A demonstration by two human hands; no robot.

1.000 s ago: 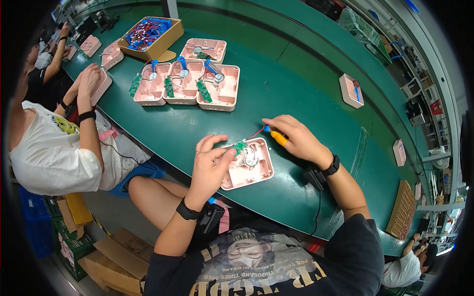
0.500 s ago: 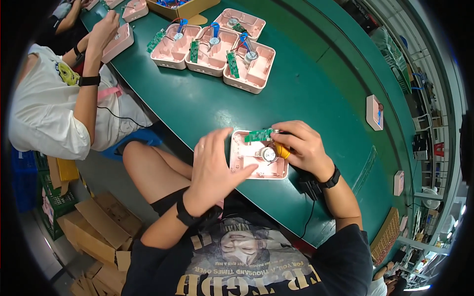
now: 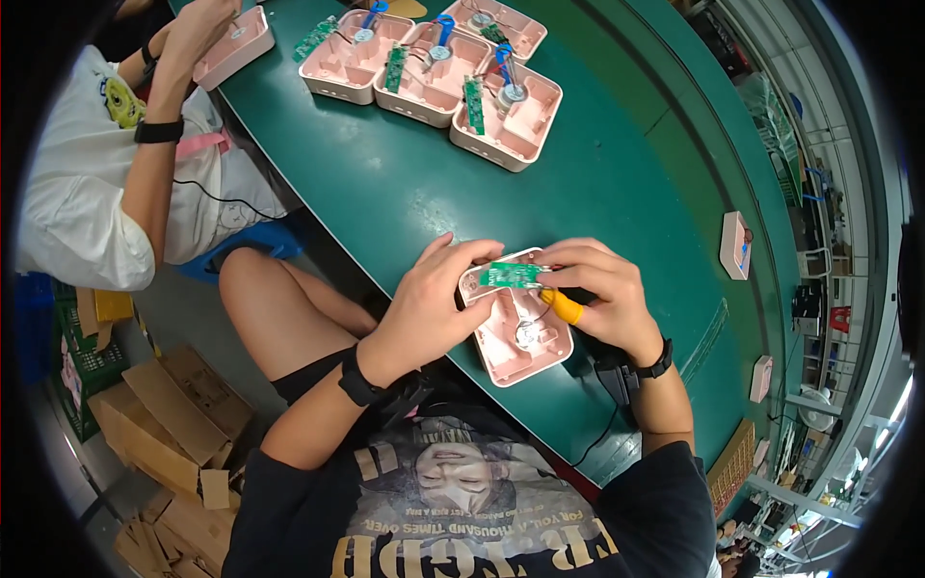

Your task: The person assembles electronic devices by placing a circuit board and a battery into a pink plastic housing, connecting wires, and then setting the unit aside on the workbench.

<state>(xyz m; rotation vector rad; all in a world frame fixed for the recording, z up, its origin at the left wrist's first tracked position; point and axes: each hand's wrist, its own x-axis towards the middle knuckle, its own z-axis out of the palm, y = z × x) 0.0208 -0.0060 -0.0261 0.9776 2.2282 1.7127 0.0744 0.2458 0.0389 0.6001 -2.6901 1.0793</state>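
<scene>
A pink plastic housing (image 3: 528,368) rests tilted on the green table close in front of me. Inside it sits a round silver speaker-like part (image 3: 526,333) with thin wires. My left hand (image 3: 436,301) grips the housing at its upper left wall, forefinger over the rim and thumb inside. Across the housing's far end lies a green circuit board (image 3: 511,275). My right hand (image 3: 605,297) pinches the board's right end between its fingers and a thumb with a yellow finger cot (image 3: 562,306). The fingertips partly hide the wires at that end.
Several similar pink housings (image 3: 509,149) with boards and blue-wrapped parts stand grouped at the far side. Another person (image 3: 159,183) handles a pink housing (image 3: 236,50) at the far left. A black device with a cable (image 3: 617,378) lies beside my right wrist. Cardboard boxes (image 3: 169,414) are on the floor.
My left hand has moved from open beside the housing to a grip on its wall. The housing has turned and tilted. My right hand still holds the board.
</scene>
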